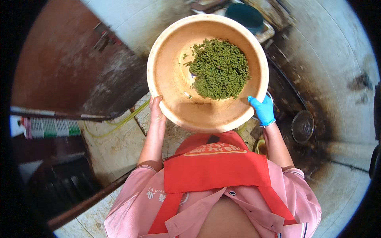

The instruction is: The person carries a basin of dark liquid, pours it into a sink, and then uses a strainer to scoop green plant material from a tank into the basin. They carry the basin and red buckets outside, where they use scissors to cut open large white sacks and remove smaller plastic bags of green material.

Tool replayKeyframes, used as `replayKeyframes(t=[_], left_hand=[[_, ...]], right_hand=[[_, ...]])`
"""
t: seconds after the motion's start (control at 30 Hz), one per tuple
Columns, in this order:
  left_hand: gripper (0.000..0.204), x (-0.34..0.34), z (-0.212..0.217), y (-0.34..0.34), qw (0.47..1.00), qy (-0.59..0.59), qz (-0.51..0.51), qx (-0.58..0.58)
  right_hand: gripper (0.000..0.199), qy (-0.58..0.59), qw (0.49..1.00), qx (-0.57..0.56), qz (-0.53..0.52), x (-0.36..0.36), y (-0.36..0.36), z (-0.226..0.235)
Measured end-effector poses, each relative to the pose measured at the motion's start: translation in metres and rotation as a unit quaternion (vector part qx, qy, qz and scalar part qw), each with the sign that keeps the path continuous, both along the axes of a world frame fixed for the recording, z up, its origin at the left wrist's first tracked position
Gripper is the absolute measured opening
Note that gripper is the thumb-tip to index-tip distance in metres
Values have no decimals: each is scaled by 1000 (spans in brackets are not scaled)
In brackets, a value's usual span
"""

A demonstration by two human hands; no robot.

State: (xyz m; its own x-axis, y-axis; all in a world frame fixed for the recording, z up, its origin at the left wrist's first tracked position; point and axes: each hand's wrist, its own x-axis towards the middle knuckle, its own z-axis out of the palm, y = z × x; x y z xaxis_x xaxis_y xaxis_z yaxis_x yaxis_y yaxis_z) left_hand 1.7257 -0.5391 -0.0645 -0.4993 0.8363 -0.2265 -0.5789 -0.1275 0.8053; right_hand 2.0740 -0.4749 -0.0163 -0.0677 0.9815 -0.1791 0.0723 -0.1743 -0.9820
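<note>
A large round tan basin (167,69) is held out in front of my chest, its open top facing me. Inside it, toward the right, sits a heap of small round green berries (220,69) that look like green peppercorns; a few loose bits lie on the bare bottom beside the heap. My bare left hand (156,109) grips the rim at the near left, thumb over the edge. On the near right, my right hand (262,110), in a blue glove, is closed on the rim too. The fingers of both hands are mostly hidden under the basin.
A dark green bucket (244,16) stands beyond the basin. To the right, a round mesh strainer (302,126) is by a stained wall. A yellow-green hose (119,123) crosses the tiled floor on the left, near a reddish-brown panel (71,59) and a white-and-green basket (53,127).
</note>
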Motion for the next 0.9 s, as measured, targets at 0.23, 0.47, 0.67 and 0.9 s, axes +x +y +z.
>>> replayKeyframes(t=[0.23, 0.47, 0.67, 0.9], left_hand=[[33, -16, 87, -12, 976, 193, 101, 1], [25, 70, 68, 32, 945, 115, 306, -20], [33, 186, 70, 73, 896, 104, 431, 32], [41, 177, 60, 72, 901, 108, 417, 42]], right_hand=[[34, 148, 963, -190, 124, -54, 80, -24], [41, 54, 956, 24, 287, -59, 217, -113], [25, 14, 767, 489, 414, -79, 273, -49], [23, -105, 709, 478, 507, -152, 279, -66]])
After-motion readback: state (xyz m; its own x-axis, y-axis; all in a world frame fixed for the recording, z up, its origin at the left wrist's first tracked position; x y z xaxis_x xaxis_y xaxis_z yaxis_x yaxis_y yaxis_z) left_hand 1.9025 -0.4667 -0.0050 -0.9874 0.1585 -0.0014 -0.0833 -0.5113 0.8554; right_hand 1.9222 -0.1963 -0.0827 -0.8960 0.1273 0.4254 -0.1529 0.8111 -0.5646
